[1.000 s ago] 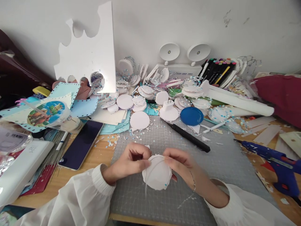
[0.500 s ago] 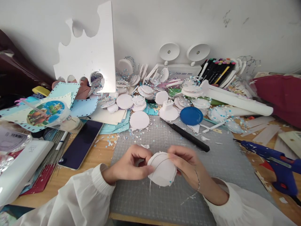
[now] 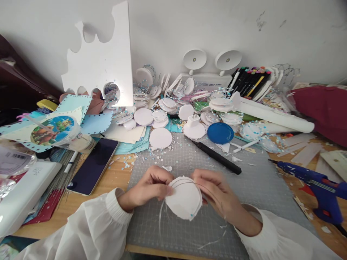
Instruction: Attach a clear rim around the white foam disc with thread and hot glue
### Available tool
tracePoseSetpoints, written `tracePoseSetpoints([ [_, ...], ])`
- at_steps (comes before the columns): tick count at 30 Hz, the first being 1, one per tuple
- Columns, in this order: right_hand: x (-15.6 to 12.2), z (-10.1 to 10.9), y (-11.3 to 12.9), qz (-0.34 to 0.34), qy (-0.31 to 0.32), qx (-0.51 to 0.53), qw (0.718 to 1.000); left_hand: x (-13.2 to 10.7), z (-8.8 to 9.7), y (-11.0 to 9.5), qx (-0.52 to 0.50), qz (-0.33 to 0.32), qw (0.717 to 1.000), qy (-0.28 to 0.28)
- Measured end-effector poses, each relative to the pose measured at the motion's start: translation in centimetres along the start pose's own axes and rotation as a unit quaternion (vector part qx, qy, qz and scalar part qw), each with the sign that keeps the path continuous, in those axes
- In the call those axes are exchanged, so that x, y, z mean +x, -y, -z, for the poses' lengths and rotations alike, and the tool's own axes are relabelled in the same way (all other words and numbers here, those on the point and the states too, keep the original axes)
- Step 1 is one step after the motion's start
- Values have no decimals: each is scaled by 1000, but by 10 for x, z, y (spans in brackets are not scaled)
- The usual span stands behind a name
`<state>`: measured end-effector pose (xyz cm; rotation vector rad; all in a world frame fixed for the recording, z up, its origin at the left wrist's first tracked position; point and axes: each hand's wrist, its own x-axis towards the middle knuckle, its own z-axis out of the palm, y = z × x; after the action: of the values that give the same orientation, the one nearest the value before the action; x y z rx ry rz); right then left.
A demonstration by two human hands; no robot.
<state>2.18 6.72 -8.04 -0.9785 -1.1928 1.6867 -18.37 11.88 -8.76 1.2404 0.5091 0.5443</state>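
Observation:
A white foam disc (image 3: 183,200) with a ragged rim is held above the grey cutting mat (image 3: 151,231). My left hand (image 3: 153,187) pinches its left edge between thumb and fingers. At the upper right edge my right hand (image 3: 217,195) is closed, thumb and fingers pressed together on a thin wire (image 3: 187,181) that curves over the disc's face. The right fingertips are blurred, and whether they also touch the disc is unclear. Tiny blue beads or stars show at the disc's lower edge. A loose wire end hangs below the left hand.
A black pen-like tool (image 3: 217,157) lies on the mat, near a blue lid (image 3: 220,133) and more white discs (image 3: 161,138). To the right is a blue glue gun (image 3: 311,184); to the left, a phone (image 3: 93,166). Decorated discs and a cut foam board (image 3: 100,61) stand behind.
The disc has shifted slightly left and down and turned a little. My right hand has moved the wire across its upper part. The loose wire end now hangs farther left.

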Motion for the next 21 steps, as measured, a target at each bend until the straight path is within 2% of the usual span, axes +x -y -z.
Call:
tracePoseSetpoints([
  [4,-2,3,-3,-17,52,-3,998,1,-1,-1,-39,-1,998,-40],
  [9,-2,4,-1,11,104,-45,994,2,-2,-2,-61,8,996,-58],
  [21,2,-1,1,6,88,-65,994,0,1,3,-56,16,996,-59],
])
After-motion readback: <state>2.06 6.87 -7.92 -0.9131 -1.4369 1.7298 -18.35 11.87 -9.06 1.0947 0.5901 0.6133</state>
